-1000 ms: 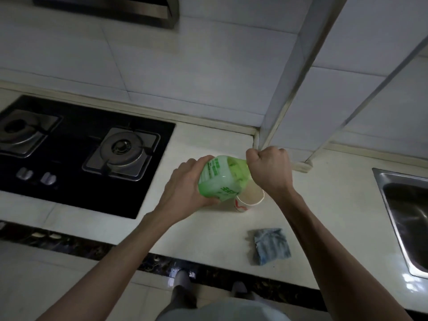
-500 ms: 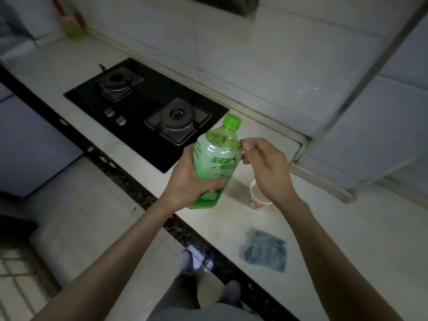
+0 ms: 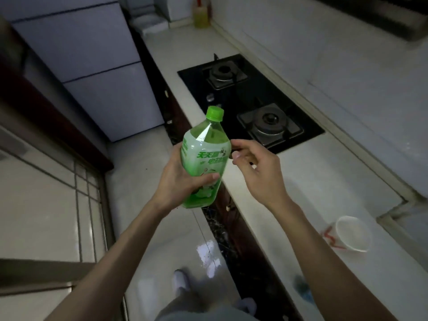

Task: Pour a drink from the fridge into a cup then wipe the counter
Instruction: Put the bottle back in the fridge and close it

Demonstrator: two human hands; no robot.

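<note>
My left hand [image 3: 179, 181] grips a green drink bottle [image 3: 203, 158] round its lower body, upright with its green cap on, held out over the floor by the counter edge. My right hand [image 3: 257, 172] hovers just right of the bottle with loosely curled fingers, holding nothing. The white paper cup [image 3: 352, 234] with red marks stands on the pale counter [image 3: 301, 205] at the right. A blue-grey cloth [image 3: 303, 289] lies on the counter near its front edge, partly hidden by my right forearm.
A black two-burner gas hob [image 3: 250, 100] is set into the counter beyond the bottle. The pale fridge [image 3: 92, 66] stands at the far left end. A yellowish bottle [image 3: 201, 17] sits in the far corner. Tiled floor lies below me.
The bottle went from tipped over the cup to upright and capped. My view has swung left toward the fridge, carrying the bottle away from the cup. My right hand has come off the bottle.
</note>
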